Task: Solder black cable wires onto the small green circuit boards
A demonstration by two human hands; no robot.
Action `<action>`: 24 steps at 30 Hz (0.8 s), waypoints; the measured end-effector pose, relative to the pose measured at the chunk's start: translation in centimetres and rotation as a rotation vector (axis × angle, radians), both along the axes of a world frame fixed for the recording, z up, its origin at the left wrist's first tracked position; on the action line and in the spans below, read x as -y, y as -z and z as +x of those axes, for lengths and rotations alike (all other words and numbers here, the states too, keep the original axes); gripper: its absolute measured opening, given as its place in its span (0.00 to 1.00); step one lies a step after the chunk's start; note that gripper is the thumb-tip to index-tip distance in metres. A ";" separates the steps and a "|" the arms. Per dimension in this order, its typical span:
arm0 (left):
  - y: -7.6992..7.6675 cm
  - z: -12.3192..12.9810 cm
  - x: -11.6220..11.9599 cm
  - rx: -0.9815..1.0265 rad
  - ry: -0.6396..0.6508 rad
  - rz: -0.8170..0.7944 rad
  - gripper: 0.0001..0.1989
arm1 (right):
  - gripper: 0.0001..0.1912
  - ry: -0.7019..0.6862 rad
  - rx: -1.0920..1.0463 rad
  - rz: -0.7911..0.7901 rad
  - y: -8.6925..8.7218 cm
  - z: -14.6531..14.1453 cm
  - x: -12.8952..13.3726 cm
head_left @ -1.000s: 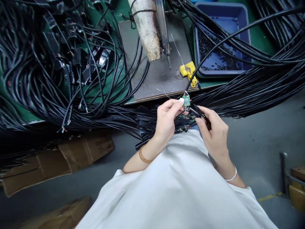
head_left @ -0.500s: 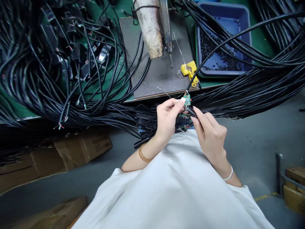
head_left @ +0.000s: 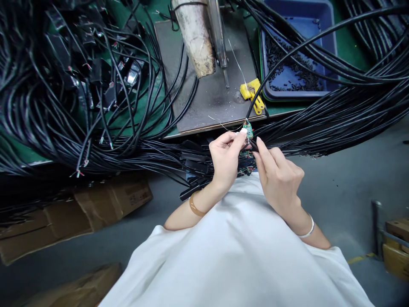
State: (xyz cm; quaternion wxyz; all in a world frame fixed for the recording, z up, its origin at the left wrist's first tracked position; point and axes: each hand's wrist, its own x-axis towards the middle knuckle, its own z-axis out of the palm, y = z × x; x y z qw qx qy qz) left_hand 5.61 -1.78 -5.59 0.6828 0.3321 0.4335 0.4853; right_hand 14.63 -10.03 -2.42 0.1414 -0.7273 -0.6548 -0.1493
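Observation:
Between thumb and fingers my left hand (head_left: 225, 158) pinches a small green circuit board (head_left: 249, 130), just past the table's front edge. Thin coloured wires join the board's far end to a black cable (head_left: 255, 99) that runs up and right. My right hand (head_left: 280, 175) is closed at the board's near end, its thumb and forefinger on a black cable end (head_left: 254, 146). How that end meets the board is too small to tell. More wired boards (head_left: 246, 170) hang just below both hands. A thin solder wire (head_left: 220, 123) lies near my left fingers.
A soldering iron (head_left: 225, 72) points down over a grey board (head_left: 204, 100), beside a stained white tube (head_left: 198, 42). A yellow clip-like piece (head_left: 252, 94) lies right of it. A blue tray (head_left: 300, 94) holds small black pieces. Black cable bundles (head_left: 47, 111) flank both sides.
Both hands keep their grip, and the circuit board has tilted slightly. The whole view has shifted a little; the things on the table stay in place.

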 end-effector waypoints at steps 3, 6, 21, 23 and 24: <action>-0.2 0.1 0.0 -0.014 -0.002 -0.034 0.15 | 0.17 0.032 -0.038 -0.062 -0.2 -0.3 -0.1; -0.2 0.1 0.0 -0.027 -0.002 -0.037 0.14 | 0.17 0.050 -0.021 -0.101 -0.5 -0.5 -0.2; -0.4 -0.3 -0.6 -0.003 0.001 -0.107 0.13 | 0.18 -0.005 0.036 -0.070 0.1 0.0 -1.0; -0.5 -0.6 -0.8 0.047 0.037 -0.163 0.10 | 0.18 -0.014 -0.011 -0.029 0.4 0.0 -0.9; -0.5 -0.8 -0.8 0.070 0.053 -0.184 0.10 | 0.18 -0.019 -0.037 -0.011 0.5 0.0 -0.8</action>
